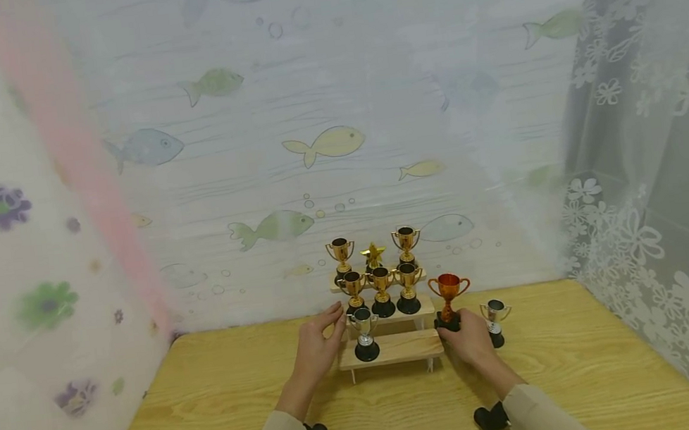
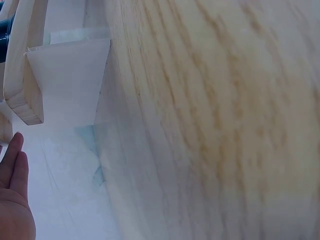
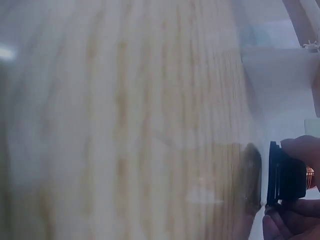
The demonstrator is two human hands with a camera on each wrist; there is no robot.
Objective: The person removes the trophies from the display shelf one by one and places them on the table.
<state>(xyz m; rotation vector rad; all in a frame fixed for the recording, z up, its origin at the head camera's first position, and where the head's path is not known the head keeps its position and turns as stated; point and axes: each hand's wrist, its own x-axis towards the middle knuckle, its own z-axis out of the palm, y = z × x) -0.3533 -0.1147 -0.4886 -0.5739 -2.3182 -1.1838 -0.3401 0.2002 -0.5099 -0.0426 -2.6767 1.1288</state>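
My right hand point(image 1: 472, 339) pinches the black base of a bronze-coloured trophy cup point(image 1: 448, 288), held upright at the right side of a tiered wooden stand point(image 1: 407, 346). In the right wrist view its black base point(image 3: 290, 175) is between thumb and fingers, off the tabletop. At the stand's left side is my left hand point(image 1: 320, 345), with fairly straight fingers near the middle tier; whether they touch it, I cannot tell. A silver trophy cup point(image 1: 365, 333) stands left on the bottom tier. Three gold cups point(image 1: 381, 289) line the middle tier.
On the top tier, a gold star trophy point(image 1: 374, 254) stands between two gold cups. Another silver cup point(image 1: 495, 315) is on the wooden table point(image 1: 212, 400), just right of my right hand. Fish-patterned curtain point(image 1: 329, 188) hangs behind; lace curtain point(image 1: 633, 232) hangs at right.
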